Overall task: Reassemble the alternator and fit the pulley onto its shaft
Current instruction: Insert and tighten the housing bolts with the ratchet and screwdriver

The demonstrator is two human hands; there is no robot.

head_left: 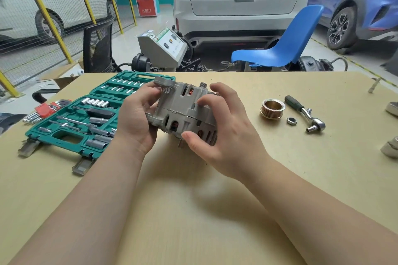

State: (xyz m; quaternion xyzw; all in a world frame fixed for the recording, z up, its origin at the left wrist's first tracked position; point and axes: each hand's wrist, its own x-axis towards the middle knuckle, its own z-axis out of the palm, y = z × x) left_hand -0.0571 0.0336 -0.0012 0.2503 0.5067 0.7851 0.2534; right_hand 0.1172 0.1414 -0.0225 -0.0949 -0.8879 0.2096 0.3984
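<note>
The grey alternator (183, 109), copper windings showing through its slots, is tilted just above the middle of the table, its two housing halves together. My left hand (137, 118) grips its left end by the mounting ear. My right hand (217, 129) curls round its right side, thumb under the lower edge and fingers on top. A threaded stud sticks up at the top. The ribbed pulley (272, 108) stands on the table to the right, apart from the alternator. A hex nut (291, 121) lies beside the pulley.
An open green socket set case (71, 140) lies at the left with several sockets and bits. Red-handled hex keys (46, 109) sit beyond it. A ratchet wrench (304, 114) lies right of the nut. Metal parts (391, 146) show at the right edge. A blue chair (280, 49) stands behind the table.
</note>
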